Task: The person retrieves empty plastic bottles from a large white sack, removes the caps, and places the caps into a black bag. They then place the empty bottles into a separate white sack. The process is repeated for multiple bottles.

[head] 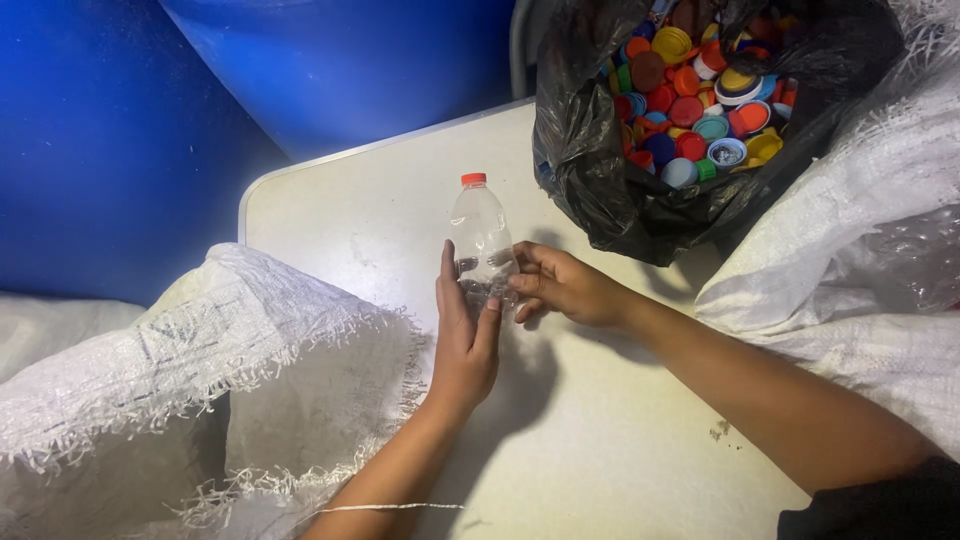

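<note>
Meanwhile both hands, left (pixel 465 335) and right (pixel 565 287), grip a clear capped bottle (pixel 481 238) beside a black bag (pixel 600 190) of caps (pixel 700 95).

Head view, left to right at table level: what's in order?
Frayed white woven sack → left hand → clear bottle with red cap → right hand → black bag of bottle caps → second white sack.

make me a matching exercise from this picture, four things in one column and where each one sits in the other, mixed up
Things:
1. clear plastic bottle with red cap
2. black plastic bag of coloured bottle caps
3. frayed white woven sack
4. blue wall

Places:
A. lower left, on the table's edge
B. upper right of the table
C. behind the table, upper left
D. held between both hands

Pairs: 1-D, 2-B, 3-A, 4-C
</note>
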